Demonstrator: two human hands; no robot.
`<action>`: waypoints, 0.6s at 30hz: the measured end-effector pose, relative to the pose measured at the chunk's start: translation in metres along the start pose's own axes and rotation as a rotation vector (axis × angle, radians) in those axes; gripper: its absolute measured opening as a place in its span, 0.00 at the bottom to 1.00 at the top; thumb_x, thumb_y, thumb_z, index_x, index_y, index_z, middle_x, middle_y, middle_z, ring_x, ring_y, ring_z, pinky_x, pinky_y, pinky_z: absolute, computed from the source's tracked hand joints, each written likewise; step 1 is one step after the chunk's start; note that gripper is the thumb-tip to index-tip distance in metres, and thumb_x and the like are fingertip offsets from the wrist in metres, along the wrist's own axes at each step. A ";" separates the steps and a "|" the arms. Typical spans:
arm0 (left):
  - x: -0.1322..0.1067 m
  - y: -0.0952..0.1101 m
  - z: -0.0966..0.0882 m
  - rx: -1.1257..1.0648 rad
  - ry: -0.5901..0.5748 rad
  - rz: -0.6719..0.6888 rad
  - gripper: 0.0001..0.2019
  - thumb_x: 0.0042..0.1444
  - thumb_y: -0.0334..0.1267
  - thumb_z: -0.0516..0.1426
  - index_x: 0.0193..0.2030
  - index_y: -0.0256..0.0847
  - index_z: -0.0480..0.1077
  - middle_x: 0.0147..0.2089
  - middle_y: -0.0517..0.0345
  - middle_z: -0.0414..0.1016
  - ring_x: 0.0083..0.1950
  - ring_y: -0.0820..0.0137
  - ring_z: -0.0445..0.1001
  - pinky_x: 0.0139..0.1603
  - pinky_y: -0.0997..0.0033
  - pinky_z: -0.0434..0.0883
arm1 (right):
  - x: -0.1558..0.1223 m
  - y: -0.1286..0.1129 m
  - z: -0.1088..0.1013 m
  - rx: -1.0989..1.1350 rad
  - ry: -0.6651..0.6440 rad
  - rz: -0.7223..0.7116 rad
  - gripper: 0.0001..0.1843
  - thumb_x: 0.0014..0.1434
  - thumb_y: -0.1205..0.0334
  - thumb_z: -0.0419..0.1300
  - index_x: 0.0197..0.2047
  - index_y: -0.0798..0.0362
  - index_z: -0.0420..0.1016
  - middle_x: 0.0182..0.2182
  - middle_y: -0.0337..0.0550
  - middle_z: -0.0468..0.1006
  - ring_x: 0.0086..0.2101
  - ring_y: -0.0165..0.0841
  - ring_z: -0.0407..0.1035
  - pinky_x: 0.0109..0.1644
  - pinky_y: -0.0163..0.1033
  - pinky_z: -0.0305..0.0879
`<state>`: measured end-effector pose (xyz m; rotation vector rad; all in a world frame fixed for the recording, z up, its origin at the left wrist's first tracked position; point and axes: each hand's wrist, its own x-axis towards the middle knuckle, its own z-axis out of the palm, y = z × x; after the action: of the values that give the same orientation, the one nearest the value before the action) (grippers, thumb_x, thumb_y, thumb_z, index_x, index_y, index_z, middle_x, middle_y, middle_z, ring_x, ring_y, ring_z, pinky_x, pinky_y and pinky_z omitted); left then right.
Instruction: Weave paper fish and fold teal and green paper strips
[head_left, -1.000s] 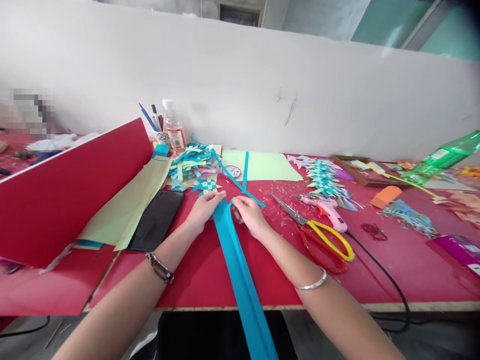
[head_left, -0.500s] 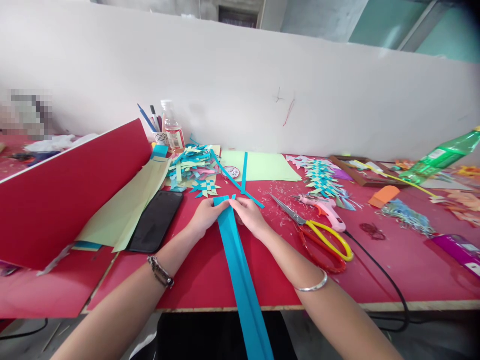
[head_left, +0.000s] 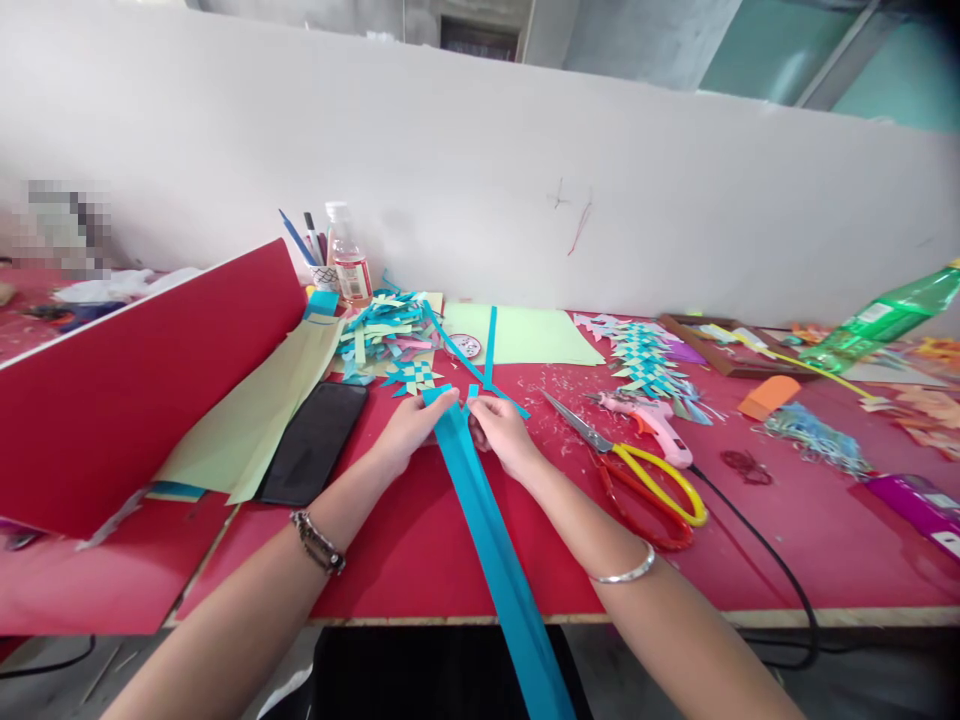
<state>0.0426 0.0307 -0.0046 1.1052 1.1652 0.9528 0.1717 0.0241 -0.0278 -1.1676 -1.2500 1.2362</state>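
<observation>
Long blue paper strips (head_left: pixel 487 530) run from the table middle down over its front edge. My left hand (head_left: pixel 411 430) pinches their far end from the left side. My right hand (head_left: pixel 504 432) pinches the same end from the right, fingers closed on one narrow strip. A small woven blue and pale green paper star (head_left: pixel 411 376) lies just beyond my left fingers. Two loose thin blue strips (head_left: pixel 489 352) cross on the table beyond my right hand.
A black phone (head_left: pixel 313 440) lies left of my hands beside pale green sheets (head_left: pixel 247 420) and a raised red board (head_left: pixel 127 380). Yellow-handled scissors (head_left: pixel 645 470) and a pink glue gun (head_left: pixel 652 420) lie to the right. Woven paper pieces (head_left: pixel 645 360), a pen cup (head_left: pixel 322 272) and a bottle (head_left: pixel 349 262) stand further back.
Both hands have stayed at the strips' far end, shifting their pinch slightly. The strips' lower part has swung a little to the right.
</observation>
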 end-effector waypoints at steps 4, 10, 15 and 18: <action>-0.005 0.004 0.003 0.029 -0.094 -0.041 0.17 0.36 0.49 0.61 0.27 0.36 0.70 0.26 0.56 0.75 0.27 0.70 0.72 0.28 0.75 0.69 | 0.000 -0.001 -0.001 0.016 0.043 -0.020 0.18 0.52 0.52 0.49 0.17 0.52 0.54 0.10 0.29 0.56 0.13 0.23 0.52 0.16 0.30 0.47; -0.002 0.000 0.002 0.064 -0.063 0.029 0.16 0.38 0.48 0.60 0.26 0.35 0.71 0.25 0.58 0.75 0.25 0.72 0.71 0.25 0.77 0.66 | -0.001 -0.004 -0.002 -0.012 -0.013 -0.008 0.17 0.48 0.49 0.54 0.19 0.52 0.56 0.11 0.28 0.54 0.13 0.23 0.51 0.16 0.31 0.45; -0.001 -0.001 0.002 0.057 -0.028 0.062 0.16 0.36 0.48 0.61 0.24 0.35 0.70 0.23 0.59 0.74 0.23 0.72 0.69 0.23 0.77 0.65 | -0.001 -0.004 -0.004 -0.011 -0.057 -0.008 0.17 0.49 0.50 0.53 0.18 0.52 0.56 0.10 0.29 0.54 0.13 0.23 0.50 0.16 0.30 0.44; 0.000 -0.002 0.003 0.042 0.027 0.079 0.17 0.37 0.50 0.60 0.25 0.35 0.69 0.23 0.60 0.73 0.23 0.73 0.69 0.23 0.76 0.66 | -0.001 -0.002 -0.004 -0.009 -0.054 -0.012 0.17 0.48 0.50 0.54 0.17 0.52 0.55 0.10 0.29 0.56 0.13 0.22 0.50 0.16 0.30 0.45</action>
<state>0.0453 0.0299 -0.0060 1.1822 1.1753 1.0105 0.1759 0.0237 -0.0255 -1.1383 -1.3016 1.2617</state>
